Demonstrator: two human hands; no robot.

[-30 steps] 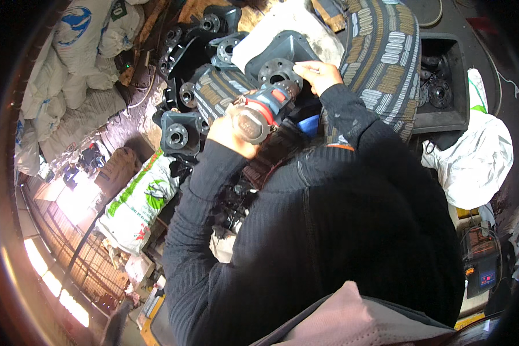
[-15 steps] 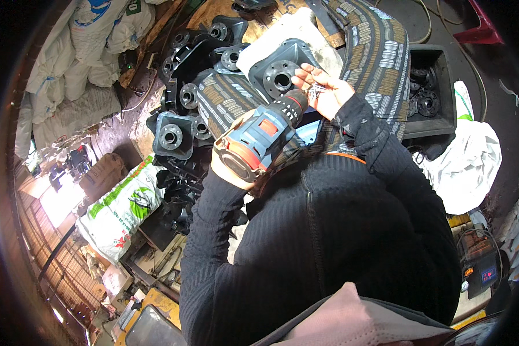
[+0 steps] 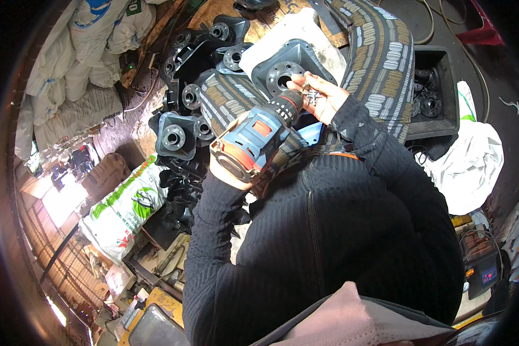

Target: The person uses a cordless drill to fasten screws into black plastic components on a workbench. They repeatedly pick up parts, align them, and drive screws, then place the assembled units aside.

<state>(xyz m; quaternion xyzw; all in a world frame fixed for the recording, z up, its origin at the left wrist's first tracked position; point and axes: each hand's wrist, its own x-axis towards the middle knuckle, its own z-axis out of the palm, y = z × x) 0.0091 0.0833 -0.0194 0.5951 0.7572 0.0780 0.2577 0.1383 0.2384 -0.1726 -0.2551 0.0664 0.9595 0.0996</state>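
Dark floor [image 3: 501,75] skirts crate's rim [image 3: 449,81]; left hand [image 3: 228,175] closed round drill [image 3: 256,138], right hand [image 3: 326,102] half-curled, holding screws [image 3: 312,97].

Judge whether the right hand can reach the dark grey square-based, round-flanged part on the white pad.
Likely yes: the right hand appears close beside the part with nothing visible between, though small silver screws it holds may hinder grasping.

The black, ribbed top [image 3: 375,213] has long sleeves [image 3: 210,236].
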